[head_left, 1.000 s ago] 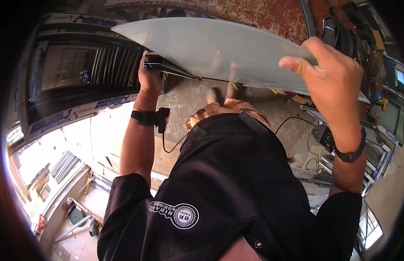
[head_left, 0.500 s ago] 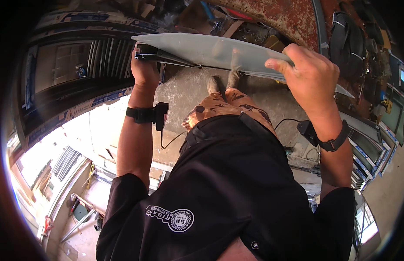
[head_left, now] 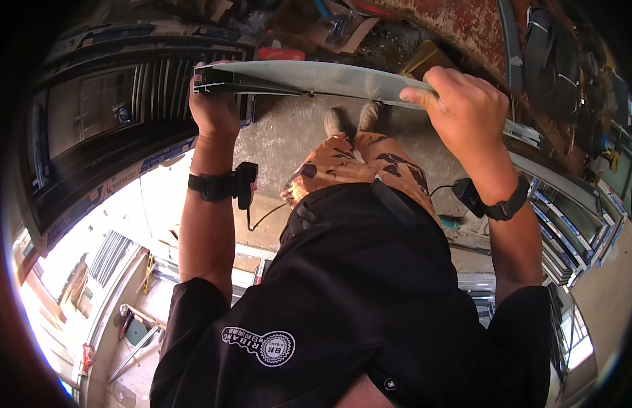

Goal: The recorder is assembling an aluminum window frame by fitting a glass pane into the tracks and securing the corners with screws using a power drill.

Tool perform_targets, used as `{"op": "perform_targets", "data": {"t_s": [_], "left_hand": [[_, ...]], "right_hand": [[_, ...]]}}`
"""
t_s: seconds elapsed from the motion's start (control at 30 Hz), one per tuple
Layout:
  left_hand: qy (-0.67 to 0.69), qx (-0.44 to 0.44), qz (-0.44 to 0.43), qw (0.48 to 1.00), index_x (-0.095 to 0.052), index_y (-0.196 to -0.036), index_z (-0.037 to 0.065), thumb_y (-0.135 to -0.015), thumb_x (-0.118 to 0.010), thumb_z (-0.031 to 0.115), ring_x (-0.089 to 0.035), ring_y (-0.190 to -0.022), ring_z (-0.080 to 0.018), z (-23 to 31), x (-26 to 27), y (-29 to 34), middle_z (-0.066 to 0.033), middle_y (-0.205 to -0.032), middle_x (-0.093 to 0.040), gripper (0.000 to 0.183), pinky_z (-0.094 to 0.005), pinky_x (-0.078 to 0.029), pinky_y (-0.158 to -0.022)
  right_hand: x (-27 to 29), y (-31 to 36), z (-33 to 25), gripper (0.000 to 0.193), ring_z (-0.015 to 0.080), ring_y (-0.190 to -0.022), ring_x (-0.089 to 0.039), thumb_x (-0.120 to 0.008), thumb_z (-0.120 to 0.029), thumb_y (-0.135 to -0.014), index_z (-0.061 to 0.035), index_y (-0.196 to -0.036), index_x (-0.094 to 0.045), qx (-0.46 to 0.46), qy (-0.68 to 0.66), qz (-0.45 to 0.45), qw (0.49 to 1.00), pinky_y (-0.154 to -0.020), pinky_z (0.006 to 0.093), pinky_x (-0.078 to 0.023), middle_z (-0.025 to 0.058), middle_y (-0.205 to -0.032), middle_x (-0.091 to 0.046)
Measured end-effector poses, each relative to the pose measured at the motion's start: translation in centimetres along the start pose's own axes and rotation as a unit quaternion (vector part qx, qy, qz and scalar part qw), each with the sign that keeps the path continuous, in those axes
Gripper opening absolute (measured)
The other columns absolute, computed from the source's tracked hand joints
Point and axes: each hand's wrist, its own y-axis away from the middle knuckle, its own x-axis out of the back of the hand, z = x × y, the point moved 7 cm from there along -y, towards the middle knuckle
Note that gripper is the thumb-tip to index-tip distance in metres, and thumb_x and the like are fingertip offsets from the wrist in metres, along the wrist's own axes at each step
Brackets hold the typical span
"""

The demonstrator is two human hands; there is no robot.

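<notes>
A pale, translucent glass panel (head_left: 309,73) is held up in front of me, seen nearly edge-on. Along its left end runs a dark metal profile (head_left: 224,87) with an open, channelled end. My left hand (head_left: 215,117) is closed around that profile, its fingers partly hidden behind it. At the opposite end, my right hand (head_left: 467,109) grips the panel's edge, thumb on the near side and fingers curled over the far side. Both arms reach forward, and each wrist wears a black strap with a small device.
Dark framed units (head_left: 91,102) with blue-and-white edge tape stand at the left. More taped frames (head_left: 567,217) are stacked at the right. Beyond the panel lie a rusty red surface (head_left: 458,27), a black coiled bundle (head_left: 548,61) and clutter. My feet stand on a concrete floor (head_left: 278,136).
The panel has tipped to a more edge-on angle, showing less of its face. Both hands have shifted a little left with it, keeping their grips.
</notes>
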Motion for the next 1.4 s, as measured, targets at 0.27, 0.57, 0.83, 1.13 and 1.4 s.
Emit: {"op": "perform_targets", "data": {"t_s": [0.27, 0.57, 0.83, 1.13, 1.4], "left_hand": [[-0.051, -0.014, -0.058, 0.997, -0.060, -0.101, -0.003, -0.099, -0.034, 0.029, -0.058, -0.106, -0.0337, 0.8, -0.8, 0.1, -0.0217, -0.108, -0.064, 0.041, -0.0431, -0.042, -0.099], [-0.145, -0.087, -0.056, 0.984, -0.062, -0.097, -0.002, -0.081, -0.061, -0.007, -0.067, -0.089, -0.0202, 1.8, -2.2, 0.4, -0.0108, -0.095, -0.070, 0.016, -0.0294, -0.050, -0.086], [-0.010, -0.027, -0.105, 0.994, -0.062, -0.100, -0.004, -0.095, -0.034, 0.041, -0.059, -0.104, -0.0340, 0.8, -1.4, -2.2, -0.0202, -0.104, -0.065, 0.053, -0.0426, -0.038, -0.101], [0.034, 0.018, -0.132, 0.991, -0.062, -0.106, -0.001, -0.091, -0.038, 0.063, -0.057, -0.106, -0.0339, 0.4, -7.2, -8.6, -0.0184, -0.105, -0.064, 0.070, -0.0456, -0.040, -0.099], [-0.117, -0.053, -0.109, 0.986, -0.058, -0.115, 0.001, -0.091, -0.054, 0.053, -0.057, -0.105, -0.0260, 0.9, -11.8, -13.3, -0.0154, -0.112, -0.063, 0.058, -0.0380, -0.040, -0.098]], "right_hand": [[-3.6, 1.1, 0.1, 0.032, 0.0208, -0.055, -0.061, -0.071, -0.043, -0.072, -0.0153, -0.072, -0.055, -0.003, -0.016, -0.014, 1.000, -0.047, 0.0334, -0.047, -0.0006, -0.059, -0.055], [-6.0, 1.3, 0.5, 0.031, 0.0204, -0.056, -0.062, -0.069, -0.042, -0.075, -0.0152, -0.072, -0.054, 0.004, -0.031, -0.022, 0.999, -0.048, 0.0336, -0.048, -0.0002, -0.060, -0.056], [-5.9, 0.8, 1.6, 0.031, 0.0224, -0.058, -0.062, -0.073, -0.039, -0.071, -0.0140, -0.072, -0.055, -0.026, -0.074, -0.024, 0.997, -0.050, 0.0350, -0.049, 0.0018, -0.061, -0.057], [-6.2, 0.0, 5.8, 0.032, 0.0254, -0.061, -0.065, -0.071, -0.039, -0.076, -0.0112, -0.074, -0.056, -0.080, -0.057, -0.033, 0.995, -0.051, 0.0376, -0.049, 0.0054, -0.063, -0.061], [-7.5, -2.4, 8.9, 0.024, 0.0263, -0.067, -0.069, -0.068, -0.031, -0.082, -0.0089, -0.084, -0.059, -0.118, -0.073, -0.056, 0.989, -0.057, 0.0382, -0.053, 0.0082, -0.070, -0.066]]}}
